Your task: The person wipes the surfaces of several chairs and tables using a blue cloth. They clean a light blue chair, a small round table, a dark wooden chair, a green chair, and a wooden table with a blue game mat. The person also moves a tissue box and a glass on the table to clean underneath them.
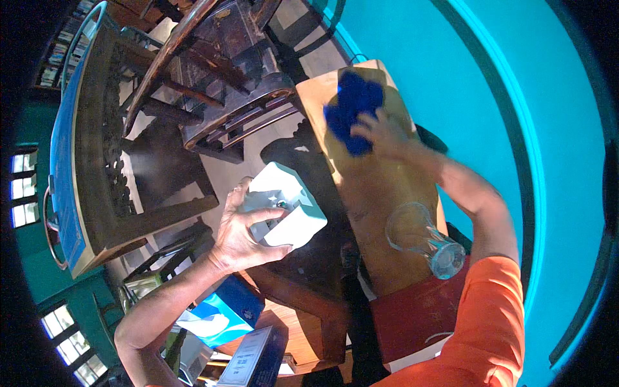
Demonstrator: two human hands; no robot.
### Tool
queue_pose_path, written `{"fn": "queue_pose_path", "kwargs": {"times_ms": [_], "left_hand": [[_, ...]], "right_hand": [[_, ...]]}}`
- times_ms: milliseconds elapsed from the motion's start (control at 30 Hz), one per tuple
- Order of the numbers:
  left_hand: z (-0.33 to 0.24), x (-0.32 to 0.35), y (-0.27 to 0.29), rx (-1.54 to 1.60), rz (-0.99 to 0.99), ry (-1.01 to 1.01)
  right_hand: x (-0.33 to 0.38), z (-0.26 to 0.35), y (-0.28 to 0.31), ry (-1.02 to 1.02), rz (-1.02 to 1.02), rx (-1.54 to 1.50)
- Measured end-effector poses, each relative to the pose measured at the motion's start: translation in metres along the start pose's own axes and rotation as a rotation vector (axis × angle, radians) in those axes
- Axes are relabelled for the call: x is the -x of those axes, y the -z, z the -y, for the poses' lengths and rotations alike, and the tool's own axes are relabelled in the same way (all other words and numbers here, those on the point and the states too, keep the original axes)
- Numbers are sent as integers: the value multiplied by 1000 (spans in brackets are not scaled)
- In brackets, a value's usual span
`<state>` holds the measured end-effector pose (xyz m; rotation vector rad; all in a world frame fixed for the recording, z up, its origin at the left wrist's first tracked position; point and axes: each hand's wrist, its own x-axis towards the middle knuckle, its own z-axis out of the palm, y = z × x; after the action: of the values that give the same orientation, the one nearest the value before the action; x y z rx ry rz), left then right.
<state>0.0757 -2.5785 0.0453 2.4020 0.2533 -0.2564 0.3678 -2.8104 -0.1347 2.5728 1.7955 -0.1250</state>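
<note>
My left hand (242, 235) is closed around a white hollow box (306, 222) with an open top and inner walls. The box is held up in the air, tilted, its inside partly visible. A small dark round spot shows inside it. Farther right, my right hand (385, 137) reaches over a light wooden tabletop (371, 193) to a crumpled dark blue cloth (354, 106). Its fingers, slightly blurred, are stretched out and apart at the cloth's near edge. A clear glass vessel (445, 255) is on the same tabletop, nearer to me, beside my right forearm.
A dark wooden chair (238, 97) stands beyond the tabletop's left side. At the lower left are a blue and white box (235, 309) and a dark blue box (248, 358). A red flat surface (419, 316) lies near my right sleeve. A turquoise wall (445, 77) bounds the right.
</note>
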Motion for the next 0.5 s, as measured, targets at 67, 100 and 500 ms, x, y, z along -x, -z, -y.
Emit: {"fn": "queue_pose_path", "kwargs": {"times_ms": [67, 100, 500], "left_hand": [[4, 2, -3, -8, -5, -24], [3, 2, -4, -27, 0, -36], [-13, -16, -15, 24, 5, -75]], "right_hand": [[39, 16, 16, 296, 221, -45], [57, 21, 22, 356, 292, -114], [-72, -91, 1, -493, -56, -134]]}}
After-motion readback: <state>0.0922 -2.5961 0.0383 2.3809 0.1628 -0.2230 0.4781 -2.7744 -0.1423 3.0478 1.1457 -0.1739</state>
